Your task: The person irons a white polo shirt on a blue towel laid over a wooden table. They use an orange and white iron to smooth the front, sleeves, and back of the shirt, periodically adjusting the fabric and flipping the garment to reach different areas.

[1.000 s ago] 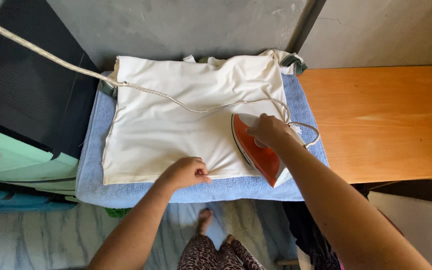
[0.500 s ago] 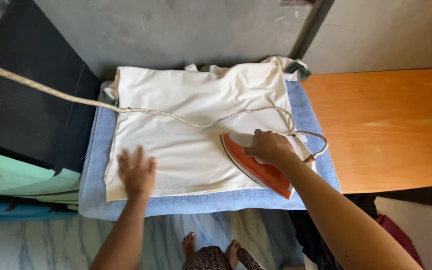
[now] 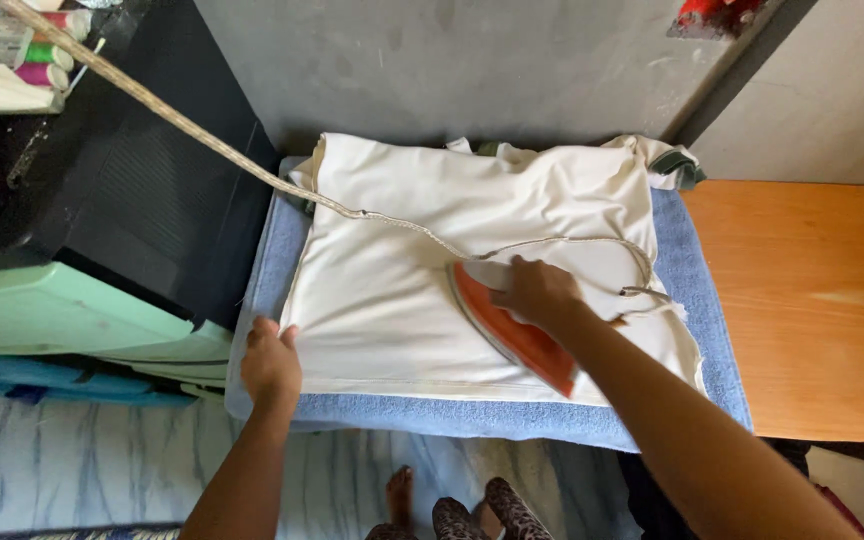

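Note:
A cream-white garment (image 3: 432,260) lies flat on a blue towel (image 3: 692,300). My right hand (image 3: 537,292) grips the handle of an orange and white iron (image 3: 507,325), which rests on the garment's middle right. The iron's braided cord (image 3: 202,140) runs from the upper left across the cloth and loops round to the iron's right. My left hand (image 3: 270,362) presses on the garment's near left corner, at the towel's edge, fingers closed over the hem.
An orange wooden tabletop (image 3: 812,300) adjoins the towel on the right. A black surface (image 3: 152,210) and a pale green box (image 3: 62,320) stand to the left. A grey wall (image 3: 432,60) is behind. My feet (image 3: 452,505) show on the marbled floor below.
The iron has slid left toward the garment's middle. My left hand has moved left from the near hem to the garment's near left corner.

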